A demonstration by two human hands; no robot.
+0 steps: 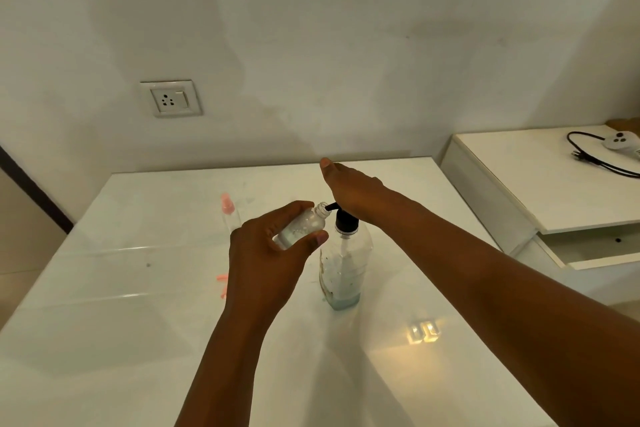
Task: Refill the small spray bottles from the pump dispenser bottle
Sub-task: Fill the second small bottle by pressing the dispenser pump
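Two hands worked over the white desk [138, 288]. The left hand [263, 260] gripped one small clear spray bottle [304, 224], uncapped and tilted, its mouth at the nozzle of the single pump dispenser bottle [344, 270] standing mid-desk. The right hand [353, 192] pressed flat, fingers straight, on the black pump head [346, 220]. A second small bottle with a pink cap [229, 213] stood behind, and one pink sprayer top [222, 286] lay on the desk.

Glossy white table [138, 288]; clear plastic pump bottle [346, 267]; matt wall [311, 28].
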